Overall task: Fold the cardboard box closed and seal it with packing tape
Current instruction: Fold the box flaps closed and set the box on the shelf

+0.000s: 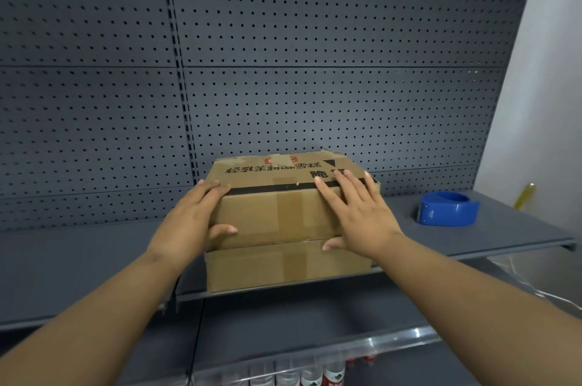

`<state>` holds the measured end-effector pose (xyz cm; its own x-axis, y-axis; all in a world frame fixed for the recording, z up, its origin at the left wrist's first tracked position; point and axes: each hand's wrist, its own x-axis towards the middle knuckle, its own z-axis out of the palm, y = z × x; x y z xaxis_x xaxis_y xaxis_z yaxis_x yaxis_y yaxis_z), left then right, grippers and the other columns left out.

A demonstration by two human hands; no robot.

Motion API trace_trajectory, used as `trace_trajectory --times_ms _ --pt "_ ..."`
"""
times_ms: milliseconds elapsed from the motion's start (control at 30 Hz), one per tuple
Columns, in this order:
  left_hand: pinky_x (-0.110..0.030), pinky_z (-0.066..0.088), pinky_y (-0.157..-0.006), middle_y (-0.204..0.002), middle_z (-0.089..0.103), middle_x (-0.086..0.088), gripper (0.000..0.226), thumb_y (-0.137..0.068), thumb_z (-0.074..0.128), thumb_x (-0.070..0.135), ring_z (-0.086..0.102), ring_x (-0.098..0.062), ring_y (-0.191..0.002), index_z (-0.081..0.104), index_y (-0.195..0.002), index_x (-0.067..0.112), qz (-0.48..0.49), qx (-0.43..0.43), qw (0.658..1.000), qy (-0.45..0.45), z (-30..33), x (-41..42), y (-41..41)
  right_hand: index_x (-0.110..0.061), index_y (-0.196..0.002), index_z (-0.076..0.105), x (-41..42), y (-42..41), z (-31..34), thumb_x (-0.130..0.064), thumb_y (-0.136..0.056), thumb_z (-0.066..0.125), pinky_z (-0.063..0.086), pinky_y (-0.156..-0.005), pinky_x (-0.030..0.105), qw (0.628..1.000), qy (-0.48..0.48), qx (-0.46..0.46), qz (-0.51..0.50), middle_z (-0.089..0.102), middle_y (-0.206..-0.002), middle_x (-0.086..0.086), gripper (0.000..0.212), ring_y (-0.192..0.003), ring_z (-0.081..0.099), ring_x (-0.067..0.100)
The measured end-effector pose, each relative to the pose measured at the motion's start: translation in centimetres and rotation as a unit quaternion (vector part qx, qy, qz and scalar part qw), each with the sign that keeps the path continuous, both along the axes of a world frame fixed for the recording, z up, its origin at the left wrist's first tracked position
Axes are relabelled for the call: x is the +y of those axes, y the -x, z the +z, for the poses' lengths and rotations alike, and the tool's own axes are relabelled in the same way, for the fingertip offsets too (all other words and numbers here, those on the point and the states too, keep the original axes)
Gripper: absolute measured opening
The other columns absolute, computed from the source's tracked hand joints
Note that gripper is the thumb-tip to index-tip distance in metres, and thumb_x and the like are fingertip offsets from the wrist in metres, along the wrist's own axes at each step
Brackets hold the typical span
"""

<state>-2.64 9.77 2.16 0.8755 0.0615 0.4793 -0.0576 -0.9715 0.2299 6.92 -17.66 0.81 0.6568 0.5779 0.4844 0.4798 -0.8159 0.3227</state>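
Grey shelf (94, 259) under pegboard: cardboard box (277, 215) at its front edge, flaps folded shut.
Left hand (192, 215) and right hand (356, 212) press flat with spread fingers; reaching the blue tape dispenser (448, 208) (right, untouched) likely follows.

Cardboard box (277, 215): brown, black printed characters, black stripe. Tape dispenser (448, 208): blue. Shelf (94, 259) and pegboard (315, 70): dark grey, pegboard dotted with holes.
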Motion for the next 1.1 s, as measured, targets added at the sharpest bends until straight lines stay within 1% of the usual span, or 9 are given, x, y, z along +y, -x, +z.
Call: trace_trajectory --times_ms 100,233,300,367,467,533,633,767,1100 --pt "-0.037 0.018 -0.115 -0.153 0.024 0.003 0.075 -0.079 0.063 0.043 0.013 -0.016 -0.144 0.031 -0.144 0.022 -0.009 -0.013 1.0 -0.004 -0.2 -0.1 0.0 -0.026 -0.146 0.01 -0.3 -0.5 0.1 -0.075 -0.048 0.067 0.015 -0.112 0.046 0.999 -0.004 -0.035 0.002 0.053 -0.128 0.016 0.124 -0.123 0.048 0.032" --pt "-0.037 0.02 -0.114 -0.151 0.03 0.001 0.075 -0.079 0.057 0.054 0.022 -0.018 -0.141 0.033 -0.142 0.022 0.002 -0.017 0.999 -0.049 -0.2 -0.3 -0.2 -0.027 -0.142 0.029 -0.8 -1.1 0.2 -0.081 -0.039 0.066 0.046 -0.094 0.043 0.998 -0.018 -0.063 0.005 0.062 -0.114 0.011 0.122 -0.104 0.061 0.028" --pt "-0.037 0.016 -0.115 -0.144 0.042 -0.005 0.085 -0.073 0.044 0.073 0.033 -0.022 -0.136 0.039 -0.138 0.018 0.04 -0.046 0.983 -0.176 0.1 -1.1 -0.3 -0.028 -0.142 0.029 -1.1 -1.3 0.0 -0.081 -0.039 0.065 0.047 -0.092 0.042 0.997 -0.02 -0.073 0.006 0.062 -0.114 0.011 0.121 -0.103 0.061 0.028" --pt "-0.04 0.003 -0.115 -0.143 0.04 -0.014 0.107 -0.065 0.027 0.085 0.027 -0.027 -0.14 0.031 -0.142 0.011 0.05 -0.042 0.96 -0.274 0.4 -2.8 -0.5 -0.028 -0.142 0.028 -1.4 -1.3 0.0 -0.08 -0.04 0.065 0.047 -0.092 0.042 0.997 -0.019 -0.076 0.004 0.061 -0.115 0.011 0.121 -0.104 0.06 0.028" --pt "-0.047 -0.013 -0.111 -0.157 -0.004 -0.015 0.12 -0.065 0.031 0.087 -0.01 -0.032 -0.144 -0.028 -0.14 0.014 0.026 0.003 0.946 -0.324 -0.5 -5.5 -1.5 -0.028 -0.142 0.028 -1.5 -1.5 -0.1 -0.08 -0.04 0.066 0.047 -0.091 0.043 0.996 -0.022 -0.086 0.004 0.061 -0.114 0.011 0.121 -0.104 0.06 0.028" --pt "-0.055 -0.012 -0.11 -0.155 -0.018 -0.013 0.123 -0.065 0.041 0.084 -0.016 -0.035 -0.142 -0.044 -0.128 0.022 0.022 0.009 0.945 -0.326 -0.9 -7.0 -2.2 -0.028 -0.142 0.028 -1.5 -1.6 -0.2 -0.08 -0.04 0.066 0.047 -0.091 0.043 0.996 -0.019 -0.09 0.006 0.061 -0.113 0.011 0.121 -0.104 0.06 0.028" --pt "-0.064 -0.006 -0.108 -0.156 -0.015 -0.01 0.123 -0.066 0.05 0.079 -0.006 -0.037 -0.143 -0.045 -0.127 0.03 0.026 0.0 0.952 -0.305 -1.4 -8.5 -2.9 -0.028 -0.141 0.028 -1.7 -1.7 -0.2 -0.079 -0.039 0.067 0.048 -0.09 0.043 0.995 -0.021 -0.094 0.006 0.061 -0.113 0.011 0.121 -0.103 0.06 0.028" --pt "-0.062 0.005 -0.109 -0.157 -0.001 -0.007 0.119 -0.07 0.055 0.072 0.007 -0.033 -0.142 -0.044 -0.125 0.035 0.036 -0.018 0.957 -0.288 -1.5 -9.8 -3.6 -0.03 -0.142 0.026 -2.6 -2.0 -0.2 -0.078 -0.04 0.068 0.047 -0.091 0.043 0.995 -0.021 -0.094 -0.001 0.06 -0.115 0.012 0.121 -0.104 0.059 0.028" --pt "-0.061 0.008 -0.107 -0.155 0.005 -0.007 0.119 -0.069 0.056 0.071 0.011 -0.031 -0.14 -0.042 -0.127 0.037 0.023 -0.038 0.96 -0.276 -1.7 -13.4 -5.2 -0.03 -0.143 0.023 -6.2 -3.1 -0.1 -0.077 -0.039 0.07 0.047 -0.09 0.043 0.996 -0.022 -0.084 -0.025 0.06 -0.117 0.012 0.123 -0.101 0.06 0.028"
